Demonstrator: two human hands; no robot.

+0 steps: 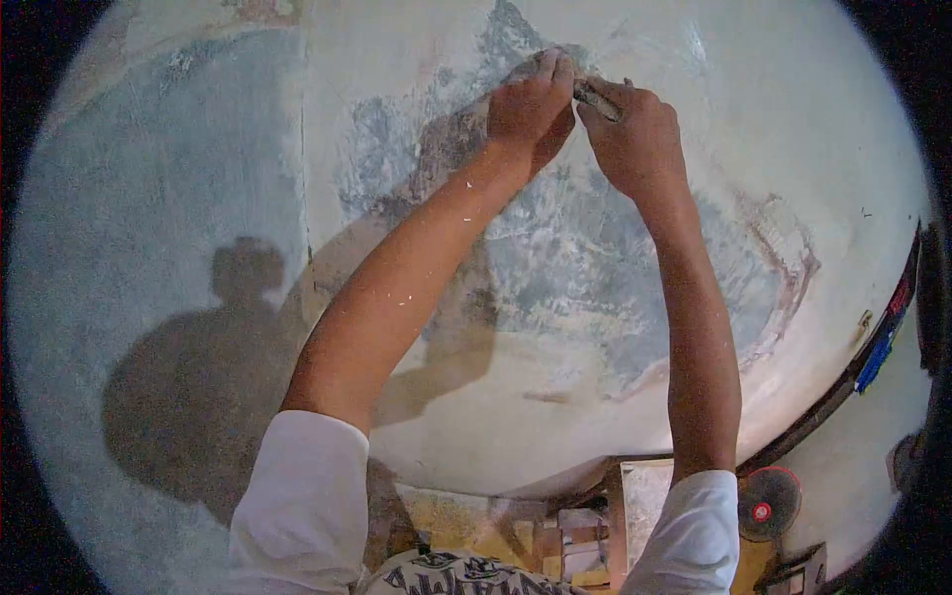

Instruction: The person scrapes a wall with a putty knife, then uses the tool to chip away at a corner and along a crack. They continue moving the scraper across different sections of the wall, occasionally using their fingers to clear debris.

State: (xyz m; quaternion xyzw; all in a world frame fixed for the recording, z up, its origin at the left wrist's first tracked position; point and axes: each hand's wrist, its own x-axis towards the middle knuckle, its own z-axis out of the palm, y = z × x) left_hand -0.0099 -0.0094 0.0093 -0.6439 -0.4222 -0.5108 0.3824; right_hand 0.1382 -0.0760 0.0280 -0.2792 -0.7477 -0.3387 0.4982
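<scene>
Tool (599, 101) mostly hidden by hands (640, 144)

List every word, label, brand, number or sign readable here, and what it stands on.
No text can be read.
Shirt front: dark print, possibly lettering, cut off by the picture's edge and too unclear to read.
Fan: tiny pale mark on its red hub, too small to read.
Wall: no lettering seen.

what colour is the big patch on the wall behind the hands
The patch is mottled blue-grey, clearest in the head view.
</scene>
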